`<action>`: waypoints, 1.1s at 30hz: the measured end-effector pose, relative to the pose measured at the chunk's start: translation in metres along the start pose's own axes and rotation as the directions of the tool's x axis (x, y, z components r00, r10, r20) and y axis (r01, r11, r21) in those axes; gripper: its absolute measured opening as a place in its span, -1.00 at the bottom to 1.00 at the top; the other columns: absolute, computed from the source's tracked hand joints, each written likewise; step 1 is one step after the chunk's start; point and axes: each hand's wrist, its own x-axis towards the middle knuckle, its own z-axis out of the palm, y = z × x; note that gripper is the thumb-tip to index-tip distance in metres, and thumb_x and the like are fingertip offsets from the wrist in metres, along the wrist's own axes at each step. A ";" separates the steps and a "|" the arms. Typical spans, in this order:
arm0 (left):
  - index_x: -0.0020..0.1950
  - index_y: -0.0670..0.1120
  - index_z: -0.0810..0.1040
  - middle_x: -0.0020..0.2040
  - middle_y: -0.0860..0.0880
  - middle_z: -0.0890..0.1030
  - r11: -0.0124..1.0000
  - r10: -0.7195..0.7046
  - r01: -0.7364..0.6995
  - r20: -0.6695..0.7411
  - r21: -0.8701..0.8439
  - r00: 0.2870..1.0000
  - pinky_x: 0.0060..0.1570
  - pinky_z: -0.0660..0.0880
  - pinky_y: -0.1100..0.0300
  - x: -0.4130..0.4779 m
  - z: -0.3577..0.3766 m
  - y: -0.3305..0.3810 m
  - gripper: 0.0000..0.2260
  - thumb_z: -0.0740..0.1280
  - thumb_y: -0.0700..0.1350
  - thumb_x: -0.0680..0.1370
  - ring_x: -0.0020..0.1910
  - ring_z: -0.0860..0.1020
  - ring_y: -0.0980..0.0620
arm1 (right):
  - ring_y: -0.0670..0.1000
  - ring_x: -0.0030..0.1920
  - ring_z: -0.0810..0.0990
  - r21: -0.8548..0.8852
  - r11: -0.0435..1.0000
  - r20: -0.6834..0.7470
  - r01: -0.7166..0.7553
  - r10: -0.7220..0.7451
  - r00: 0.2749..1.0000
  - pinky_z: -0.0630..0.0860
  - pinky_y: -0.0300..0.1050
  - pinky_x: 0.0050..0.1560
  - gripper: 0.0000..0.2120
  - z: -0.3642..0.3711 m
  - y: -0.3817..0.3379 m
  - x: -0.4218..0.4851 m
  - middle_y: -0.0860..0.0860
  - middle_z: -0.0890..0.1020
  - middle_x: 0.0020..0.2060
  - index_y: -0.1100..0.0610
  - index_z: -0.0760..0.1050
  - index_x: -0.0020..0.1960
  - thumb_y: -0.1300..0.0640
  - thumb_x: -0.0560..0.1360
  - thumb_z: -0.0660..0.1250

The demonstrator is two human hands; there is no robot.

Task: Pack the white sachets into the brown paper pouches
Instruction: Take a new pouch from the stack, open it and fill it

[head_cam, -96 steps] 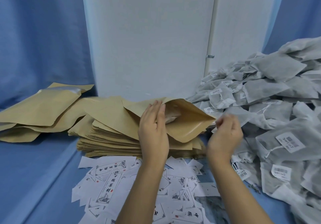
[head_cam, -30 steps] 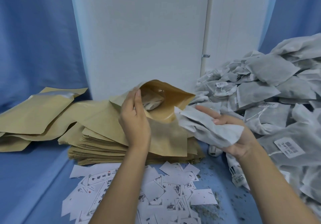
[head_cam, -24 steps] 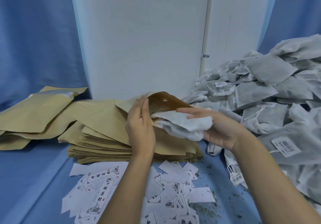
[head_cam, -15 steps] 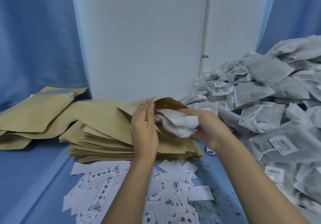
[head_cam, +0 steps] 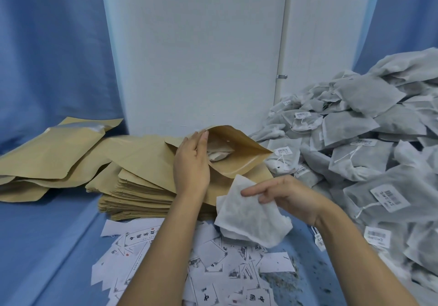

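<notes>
Pouch (head_cam: 239, 165), centre frame, lip pinched by left hand (head_cam: 191, 163) to hold mouth agape over packed sachet (head_cam: 218, 155); next sachet (head_cam: 248, 218) gripped in right hand (head_cam: 285, 195) just below, ready for insertion.

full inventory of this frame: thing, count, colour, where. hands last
open pouch: one, brown, on top of the stack, mouth open
inner sachet: at least one, white, inside the open pouch
pouch stack: many, brown, centre, lying flat
loose pouches: several, brown, left of the stack
held sachet: one, white, just in front of the open pouch
sachet pile: many, white-grey with barcode tags, right
printed slips: many, white, front centre
crumbs: scattered, greyish, front right
cloth: one, blue, covering the surface
panel: one, white, behind
curtains: blue, both sides
left hand: holds the open pouch's near lip
right hand: pinches the held sachet
</notes>
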 end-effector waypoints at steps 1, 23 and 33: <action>0.29 -0.06 0.54 0.28 0.01 0.55 1.000 0.001 -0.001 -0.005 -0.003 1.000 0.36 0.30 0.10 0.000 -0.001 -0.001 -0.69 0.15 0.01 0.64 0.36 0.39 0.02 | 0.00 0.05 0.64 -0.012 1.000 0.005 0.018 -0.018 1.000 0.56 -0.25 -0.01 -0.67 -0.002 -0.003 -0.002 0.07 0.70 0.02 0.09 0.71 -0.05 0.39 0.39 0.27; 0.29 -0.07 0.55 0.27 0.03 0.56 0.990 0.136 -0.136 0.007 0.030 0.991 0.33 0.33 -0.03 -0.030 0.002 -0.004 -0.67 0.14 0.01 0.63 0.32 0.44 0.05 | -0.02 -0.43 0.37 0.254 0.961 -0.487 0.114 0.025 0.873 0.31 -0.33 -0.58 -0.76 0.090 -0.063 0.079 0.08 0.39 -0.41 0.23 0.36 -0.19 0.49 0.49 0.03; 0.24 -0.08 0.58 0.21 0.01 0.59 0.993 0.118 -0.119 0.026 0.003 0.993 0.31 0.35 0.01 -0.023 -0.014 -0.009 -0.69 0.15 -0.01 0.63 0.29 0.45 0.00 | 0.09 -0.17 0.49 -0.513 0.859 -0.558 0.014 -0.346 0.754 0.32 -0.08 -0.23 -0.69 0.080 -0.044 0.071 0.06 0.56 -0.26 0.18 0.47 -0.27 0.13 0.57 0.09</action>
